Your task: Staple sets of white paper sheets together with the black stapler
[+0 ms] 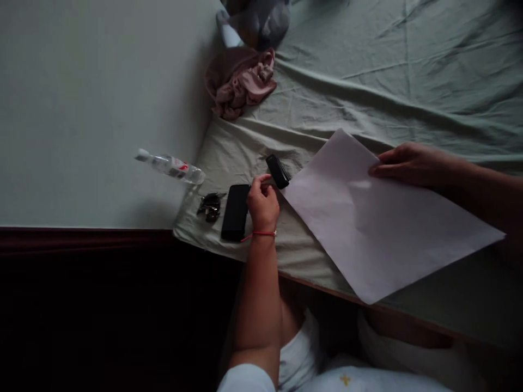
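A large sheet of white paper [368, 218] slants across the bed edge, and my right hand [402, 163] grips its far edge, thumb on top. Close to the left corner of the paper lies a small black object, apparently a stapler [278, 171]. My left hand [262, 204], with a red cord at the wrist, is beside it. Its fingers are curved and apart, the index fingertip at the stapler's side; whether it touches is unclear. Left of this hand lies a black phone [235, 212], then a bunch of keys [211, 207].
A clear plastic bottle [175, 167] lies by the wall [90, 109]. Crumpled pink cloth [245, 84] and a grey bag [267, 24] are farther back. The wrinkled green sheet [449, 71] covers the bed; its front edge runs above my legs.
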Tool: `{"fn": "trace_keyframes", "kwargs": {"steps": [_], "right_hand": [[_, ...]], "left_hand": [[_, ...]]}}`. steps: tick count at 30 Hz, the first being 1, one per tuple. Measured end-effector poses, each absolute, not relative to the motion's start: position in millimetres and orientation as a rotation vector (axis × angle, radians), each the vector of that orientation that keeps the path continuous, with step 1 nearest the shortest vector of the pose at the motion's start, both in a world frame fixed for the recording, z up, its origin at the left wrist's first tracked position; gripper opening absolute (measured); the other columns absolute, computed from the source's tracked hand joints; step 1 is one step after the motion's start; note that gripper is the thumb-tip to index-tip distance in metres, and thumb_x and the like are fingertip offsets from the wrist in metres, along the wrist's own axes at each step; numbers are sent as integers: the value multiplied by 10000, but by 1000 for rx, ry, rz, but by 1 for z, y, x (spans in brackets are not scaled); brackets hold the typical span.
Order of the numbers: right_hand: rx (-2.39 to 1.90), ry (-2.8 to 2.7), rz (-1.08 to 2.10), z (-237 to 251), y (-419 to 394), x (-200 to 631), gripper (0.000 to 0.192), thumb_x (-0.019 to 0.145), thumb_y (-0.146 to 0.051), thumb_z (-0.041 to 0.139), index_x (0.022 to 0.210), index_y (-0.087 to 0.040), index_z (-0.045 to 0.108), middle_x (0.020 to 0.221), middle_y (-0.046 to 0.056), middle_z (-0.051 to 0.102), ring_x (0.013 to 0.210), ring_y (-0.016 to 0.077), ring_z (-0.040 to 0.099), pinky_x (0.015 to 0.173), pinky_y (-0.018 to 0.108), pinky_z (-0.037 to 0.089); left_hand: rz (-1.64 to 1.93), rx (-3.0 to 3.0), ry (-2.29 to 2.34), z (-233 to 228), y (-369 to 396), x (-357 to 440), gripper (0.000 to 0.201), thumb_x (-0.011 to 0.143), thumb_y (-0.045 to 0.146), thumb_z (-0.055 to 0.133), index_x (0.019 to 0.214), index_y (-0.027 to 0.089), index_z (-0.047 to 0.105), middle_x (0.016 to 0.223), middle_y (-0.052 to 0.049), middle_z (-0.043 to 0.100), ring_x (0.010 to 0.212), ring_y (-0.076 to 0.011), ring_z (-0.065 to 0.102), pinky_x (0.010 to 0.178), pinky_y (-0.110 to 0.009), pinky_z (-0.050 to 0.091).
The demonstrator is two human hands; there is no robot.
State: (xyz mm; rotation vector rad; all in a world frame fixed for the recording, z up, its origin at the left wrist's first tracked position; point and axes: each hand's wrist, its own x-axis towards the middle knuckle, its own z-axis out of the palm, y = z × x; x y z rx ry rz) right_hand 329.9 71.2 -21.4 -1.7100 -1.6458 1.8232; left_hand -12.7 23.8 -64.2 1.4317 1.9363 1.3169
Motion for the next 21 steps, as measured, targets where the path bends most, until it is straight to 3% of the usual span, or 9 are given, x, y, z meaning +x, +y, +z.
{"fn": "trace_keyframes", "kwargs": {"steps": [4, 12, 15, 18, 21], "right_hand": [[-1698, -1648, 1839, -23, 72, 330, 341, 963, -376, 647, 1223, -175, 738, 944, 90, 786, 646, 154, 703, 595, 234, 565], [-1759, -1537, 1818, -21, 69, 329, 312, 967, -343, 654, 1210, -176, 754, 951, 97, 787, 612, 151, 691, 592, 250, 572], [-1764, -1489, 1802, -24, 70, 331, 309, 944, -361, 690, 1186, -183, 764, 944, 97, 788, 615, 162, 698, 578, 256, 574], [-1731, -1484, 1826, -27, 72, 333, 314, 936, -368, 702, 1173, -173, 766, 955, 106, 788, 632, 168, 705, 581, 259, 577], [-1721, -1481, 1835, -27, 72, 333, 292, 939, -347, 697, 1159, -167, 767, 931, 102, 784, 629, 160, 697, 589, 256, 579]], "left_hand": [[1488, 1591, 1839, -57, 20, -14, 267, 921, 144, 599, 1092, 232, 783, 1023, -40, 769, 936, -172, 689, 891, -291, 519], [1351, 1562, 1704, -60, 19, -14, 206, 897, 207, 703, 1043, 234, 845, 979, -43, 803, 951, -179, 716, 910, -303, 541], [1346, 1485, 1713, -61, 20, -13, 201, 885, 195, 714, 1032, 224, 848, 927, -32, 807, 772, -137, 682, 764, -260, 534], [1329, 1408, 1714, -58, 20, -11, 204, 874, 184, 728, 1031, 224, 852, 756, -5, 759, 566, -85, 540, 569, -215, 437], [1331, 1339, 1688, -55, 20, -8, 210, 856, 166, 742, 1020, 229, 857, 651, 17, 695, 503, -67, 460, 488, -199, 358]]}}
